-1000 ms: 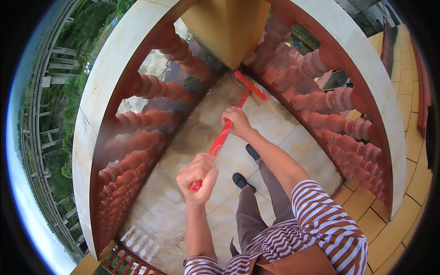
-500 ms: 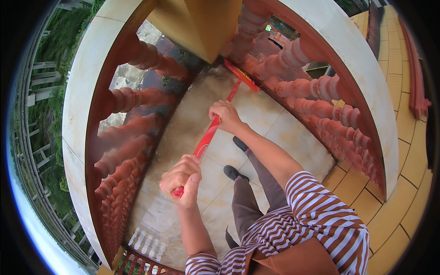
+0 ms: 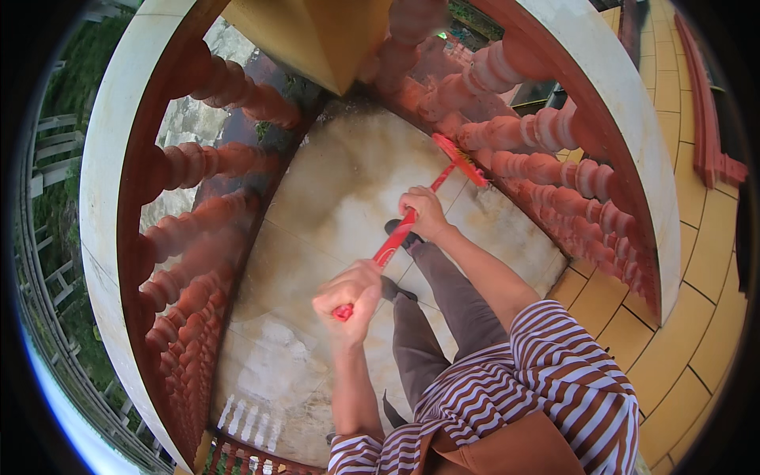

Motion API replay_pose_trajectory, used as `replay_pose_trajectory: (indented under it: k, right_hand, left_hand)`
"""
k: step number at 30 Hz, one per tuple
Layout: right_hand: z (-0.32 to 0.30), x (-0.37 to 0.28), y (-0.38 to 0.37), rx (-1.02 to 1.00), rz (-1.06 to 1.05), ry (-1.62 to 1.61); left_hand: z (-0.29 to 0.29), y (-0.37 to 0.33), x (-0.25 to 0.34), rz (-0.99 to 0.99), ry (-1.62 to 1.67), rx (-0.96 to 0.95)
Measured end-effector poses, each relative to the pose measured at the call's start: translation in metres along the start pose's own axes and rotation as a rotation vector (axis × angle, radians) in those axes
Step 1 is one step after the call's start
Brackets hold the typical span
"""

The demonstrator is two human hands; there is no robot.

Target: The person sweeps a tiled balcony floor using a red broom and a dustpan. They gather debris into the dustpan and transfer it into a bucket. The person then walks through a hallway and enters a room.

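Observation:
With both fists I grip the red handle (image 3: pixel 392 245) of a long-handled scrub brush. My left hand (image 3: pixel 350 299) is wrapped round the handle's near end, whose tip pokes out of the fist. Farther along, my right hand (image 3: pixel 422 210) is closed round the shaft. The brush head (image 3: pixel 461 161), red with some yellow bristles, rests at the foot of the right-hand balustrade, against the edge of the tiled floor (image 3: pixel 340 229). That floor is pale, wet-looking and stained brown.
Red balusters (image 3: pixel 546 131) under a white rail run along the right; a similar balustrade (image 3: pixel 202 166) lines the left. A yellow pillar (image 3: pixel 313 39) stands where they meet. My dark shoes (image 3: pixel 400 233) are below my hands. Yellow tiles (image 3: pixel 665 332) lie beyond the right rail.
The brush head has moved from the far corner by the pillar to the right and nearer along the right balustrade. Both hands have shifted right with the handle, still gripping it.

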State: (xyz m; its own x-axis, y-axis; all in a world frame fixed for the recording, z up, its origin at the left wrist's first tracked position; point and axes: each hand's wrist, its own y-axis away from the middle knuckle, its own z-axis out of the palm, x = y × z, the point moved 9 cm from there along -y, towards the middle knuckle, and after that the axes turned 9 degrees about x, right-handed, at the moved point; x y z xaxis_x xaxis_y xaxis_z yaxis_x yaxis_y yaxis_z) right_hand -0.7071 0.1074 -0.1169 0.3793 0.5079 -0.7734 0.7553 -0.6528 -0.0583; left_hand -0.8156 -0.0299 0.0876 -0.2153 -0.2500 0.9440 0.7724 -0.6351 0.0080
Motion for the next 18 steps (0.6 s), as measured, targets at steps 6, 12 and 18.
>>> replay_pose_trajectory:
  k: [6, 12, 18]
  right_hand:
    - [0.034, -0.068, -0.062, 0.119, -0.224, -0.172]
    - [-0.015, -0.008, 0.042, 0.041, 0.019, -0.005]
    - [0.033, -0.015, -0.001, 0.049, -0.024, -0.044]
  left_hand:
    - [-0.008, 0.007, 0.048, 0.197, -0.220, 0.013]
    - [0.003, 0.028, 0.014, 0.024, 0.031, -0.018]
    - [-0.022, 0.000, 0.007, 0.032, -0.036, 0.010]
